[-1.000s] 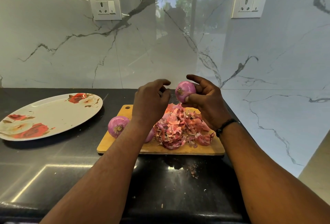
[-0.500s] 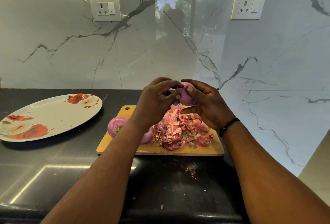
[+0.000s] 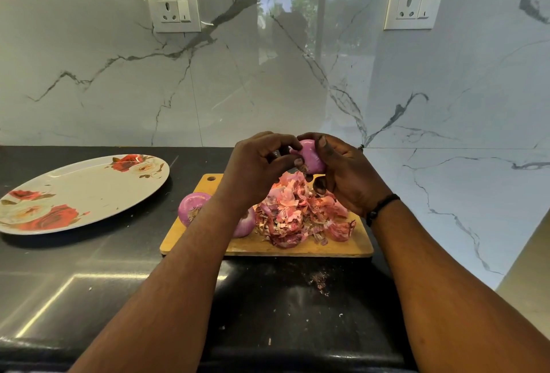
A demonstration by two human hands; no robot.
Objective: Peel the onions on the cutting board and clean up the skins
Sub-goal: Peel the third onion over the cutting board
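A small purple onion (image 3: 311, 156) is held in the air above the wooden cutting board (image 3: 268, 246). My right hand (image 3: 345, 173) grips it from the right, fingers curled round it. My left hand (image 3: 256, 167) pinches at its left side near the root end. A heap of pink and red onion skins (image 3: 300, 215) covers the middle and right of the board. Two peeled purple onions lie on the board's left part: one (image 3: 192, 207) in plain sight, the other (image 3: 245, 223) mostly hidden behind my left forearm.
A large oval plate with red flower prints (image 3: 80, 194) sits on the black counter at the left. Skin crumbs (image 3: 320, 280) lie on the counter in front of the board. A marble wall with two sockets stands behind and runs along the right.
My left hand has come across to the onion in my right hand and now pinches it; both hands have turned the onion, so its root end faces down.
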